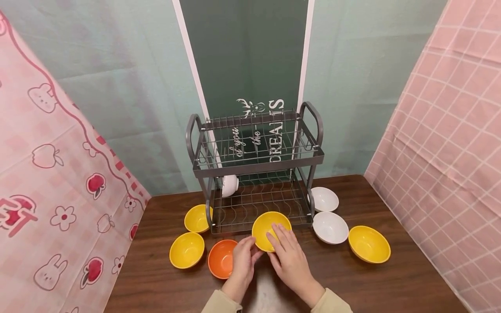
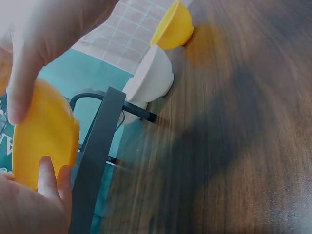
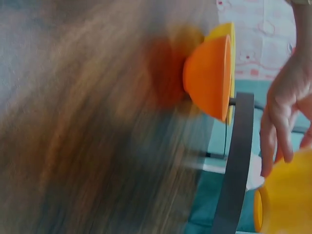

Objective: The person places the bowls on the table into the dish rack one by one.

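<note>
Above the table, in front of the rack, a yellow bowl [image 1: 263, 226] is held between both hands, tilted with its inside facing the head camera. My left hand [image 1: 242, 263] grips it at the lower left rim, some fingers reaching underneath. From the right, my right hand [image 1: 291, 258] holds the bowl with fingers laid over its inside and the thumb below the rim. The left wrist view shows the held bowl [image 2: 46, 141] between a thumb above and fingertips below. In the right wrist view, fingers touch its outer wall near the base.
A dark two-tier dish rack [image 1: 258, 167] stands at the back, a white bowl [image 1: 230, 186] upright on edge in its lower tier. Left are an orange bowl [image 1: 221, 260] and yellow bowls [image 1: 187, 251] [image 1: 197, 218]. Right are white bowls [image 1: 330, 228] [image 1: 325, 199] and a yellow bowl [image 1: 369, 244].
</note>
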